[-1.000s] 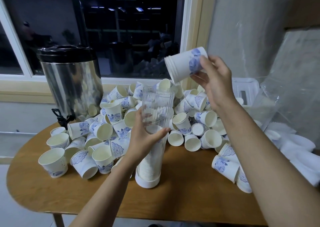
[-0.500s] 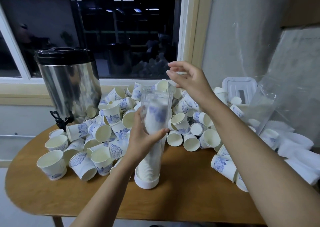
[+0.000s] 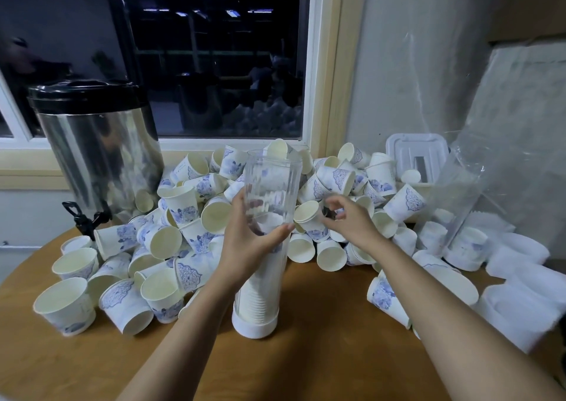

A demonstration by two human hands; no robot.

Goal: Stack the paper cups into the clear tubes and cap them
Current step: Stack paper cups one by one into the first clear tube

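A clear tube [image 3: 271,183] stands upright on the wooden table [image 3: 321,339] in a white base cap [image 3: 254,328], its lower half filled with nested white cups. My left hand [image 3: 248,244] grips the tube at mid-height. My right hand [image 3: 349,221] is just right of the tube, low over the cup pile, fingers spread and curled with nothing in them, close to a cup lying on its side [image 3: 307,217]. A heap of white paper cups with blue print [image 3: 190,217] covers the back of the table.
A steel drinks urn [image 3: 98,152] with a black lid and tap stands at the back left under the window. A white lidded container [image 3: 416,155], clear plastic wrapping [image 3: 477,168] and white caps or foam pieces [image 3: 520,296] crowd the right side.
My right hand dropped its cup into the tube's open top, where it slid down onto the stack. The hand then came down and right to the cup pile. My left hand kept its grip.
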